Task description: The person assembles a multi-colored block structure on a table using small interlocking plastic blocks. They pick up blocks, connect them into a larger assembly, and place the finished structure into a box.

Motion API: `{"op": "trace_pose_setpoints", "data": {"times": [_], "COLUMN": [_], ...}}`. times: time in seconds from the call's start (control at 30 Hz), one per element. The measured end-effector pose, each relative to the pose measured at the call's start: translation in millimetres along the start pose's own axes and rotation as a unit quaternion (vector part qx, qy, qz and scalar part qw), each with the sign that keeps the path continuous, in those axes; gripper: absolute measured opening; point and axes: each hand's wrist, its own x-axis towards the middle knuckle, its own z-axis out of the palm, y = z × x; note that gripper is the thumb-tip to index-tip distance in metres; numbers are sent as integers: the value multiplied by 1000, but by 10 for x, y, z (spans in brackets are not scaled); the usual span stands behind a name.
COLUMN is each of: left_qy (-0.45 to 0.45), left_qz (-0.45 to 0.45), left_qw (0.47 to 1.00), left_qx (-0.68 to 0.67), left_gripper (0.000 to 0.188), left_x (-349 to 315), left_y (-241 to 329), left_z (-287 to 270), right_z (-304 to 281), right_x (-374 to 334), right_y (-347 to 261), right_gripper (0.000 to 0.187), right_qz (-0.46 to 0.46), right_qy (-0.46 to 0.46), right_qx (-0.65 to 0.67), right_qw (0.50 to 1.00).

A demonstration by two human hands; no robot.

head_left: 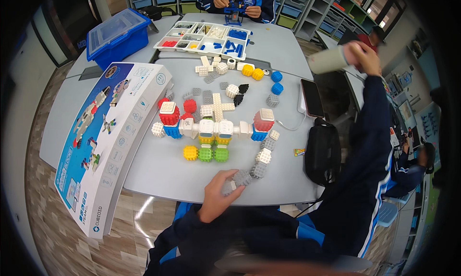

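Dark jacket [269,233] with striped sleeves occupies the foreground at the lower edge of view. Left hand [217,198]: positioned at the near edge of the grey bench [158,176]; its fingers grasp a grey block [243,177] between thumb and fingertips. Block finish: roughly cubic, matt grey, faces covered with small studs; a small white piece [233,185] shows at its left side. Block location: just beside the lower end of a curved row of studded blocks [263,156], coloured grey and white. Whether block and row are joined cannot be determined. Right hand [363,59]: raised at the right, fingers wrapped around a pale bottle [331,60], tilted near horizontal and blurred.

Assembled model [224,127]: located beyond the left hand. Two white rounded modules form the centre, with yellow blocks below and green blocks at the base. Each side end carries a blue block under a red block with a pale top.

Surroundings: large printed box [91,141] at the left; compartmented tray [192,52] of parts at the far side; phone [313,98] and black pouch [322,153] at the right. Opposite, a co-worker's hands [252,11] hold a blue assembly [234,17]
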Motion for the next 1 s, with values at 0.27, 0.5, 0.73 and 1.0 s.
{"op": "trace_pose_setpoints", "data": {"times": [0.27, 0.5, 0.73, 1.0], "left_qy": [45, 31, 22, 15], "left_qz": [34, 7, -19, -16], "left_qw": [998, 999, 1000, 1000], "left_qx": [41, 26, 9, 3], "left_gripper": [49, 50, 50, 50], "left_x": [-53, -5, 9, 17], "left_y": [21, 57, 43, 46], "left_z": [29, 38, 28, 11], "right_z": [1458, 2125, 2953, 3070], "right_x": [472, 671, 260, 58], "right_y": [-887, -431, -526, -616], "right_gripper": [66, 82, 92, 94], "right_qz": [70, 105, 173, 190], "right_qy": [-39, 30, 73, 145], "right_qx": [17, -1, 276, 297], "right_qw": [997, 994, 943, 924]}}
